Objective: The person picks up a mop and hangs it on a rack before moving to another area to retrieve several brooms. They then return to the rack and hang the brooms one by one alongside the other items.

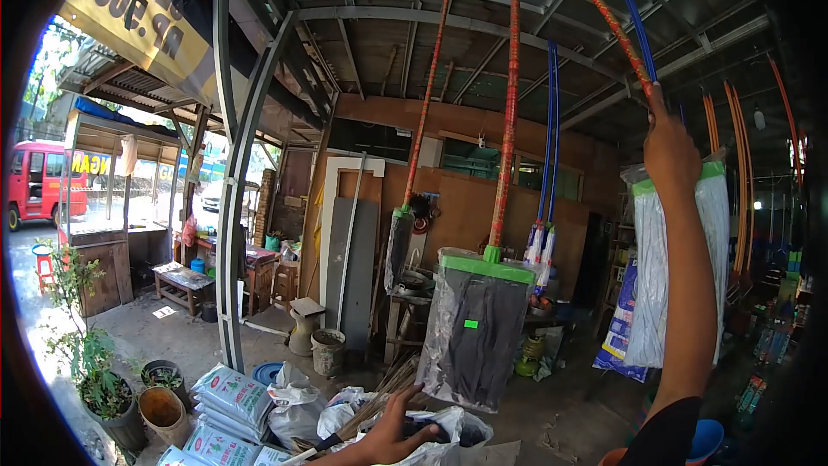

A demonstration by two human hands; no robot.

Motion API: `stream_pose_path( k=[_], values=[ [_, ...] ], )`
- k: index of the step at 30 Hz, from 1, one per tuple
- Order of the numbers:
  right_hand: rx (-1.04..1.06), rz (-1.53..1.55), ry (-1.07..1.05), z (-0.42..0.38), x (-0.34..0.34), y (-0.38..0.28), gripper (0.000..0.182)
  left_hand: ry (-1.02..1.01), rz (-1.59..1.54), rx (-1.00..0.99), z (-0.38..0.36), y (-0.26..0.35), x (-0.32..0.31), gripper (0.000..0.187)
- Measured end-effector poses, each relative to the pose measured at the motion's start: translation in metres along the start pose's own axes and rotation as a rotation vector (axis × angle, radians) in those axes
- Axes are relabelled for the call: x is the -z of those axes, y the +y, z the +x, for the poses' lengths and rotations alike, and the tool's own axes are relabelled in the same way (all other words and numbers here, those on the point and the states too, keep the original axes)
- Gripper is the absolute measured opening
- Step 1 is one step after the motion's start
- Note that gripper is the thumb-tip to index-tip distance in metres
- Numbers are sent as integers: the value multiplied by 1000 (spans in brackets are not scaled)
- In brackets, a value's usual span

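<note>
My right hand [671, 142] is raised at the right, its fingers wrapped round the red patterned handle of a mop. That mop's pale string head, under a green clamp [711, 171], is partly behind my forearm. My left hand [392, 433] is low in the middle with its fingers apart, holding nothing. It is near a white plastic bag [461, 425] and some thin sticks [379, 401]. Just above it hangs a dark grey mop [474, 336] in clear plastic, with a green clamp and a red patterned handle. Another wrapped mop [398, 246] hangs farther back.
Stacked printed sacks [231, 397] lie at the lower left beside potted plants [112, 406]. A metal post [228, 250] stands left of centre. Behind are a bucket [328, 351], a bench [183, 283] and a green gas cylinder [530, 354]. Blue-handled mops [549, 138] hang overhead.
</note>
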State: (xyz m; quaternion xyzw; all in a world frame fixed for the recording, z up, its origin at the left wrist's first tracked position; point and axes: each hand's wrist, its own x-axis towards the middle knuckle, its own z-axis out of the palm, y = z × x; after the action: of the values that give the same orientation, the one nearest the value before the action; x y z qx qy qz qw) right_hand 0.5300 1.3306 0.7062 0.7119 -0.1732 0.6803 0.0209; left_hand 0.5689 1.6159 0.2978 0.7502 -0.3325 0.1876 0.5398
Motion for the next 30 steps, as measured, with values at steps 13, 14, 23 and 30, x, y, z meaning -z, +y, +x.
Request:
stream_pose_path(
  k=[13, 14, 23, 30],
  values=[
    [2, -98, 17, 6, 3, -2, 52, -2, 73, 12, 5, 1, 0, 79],
    [1, -98, 17, 6, 4, -2, 52, 4, 130, -13, 5, 0, 1, 80],
    [-7, -110, 21, 6, 4, -1, 56, -13, -5, 71, 4, -6, 1, 80],
    [-10, -126, 30, 7, 3, 2, 52, -3, 6, 27, 5, -10, 1, 80]
  ],
)
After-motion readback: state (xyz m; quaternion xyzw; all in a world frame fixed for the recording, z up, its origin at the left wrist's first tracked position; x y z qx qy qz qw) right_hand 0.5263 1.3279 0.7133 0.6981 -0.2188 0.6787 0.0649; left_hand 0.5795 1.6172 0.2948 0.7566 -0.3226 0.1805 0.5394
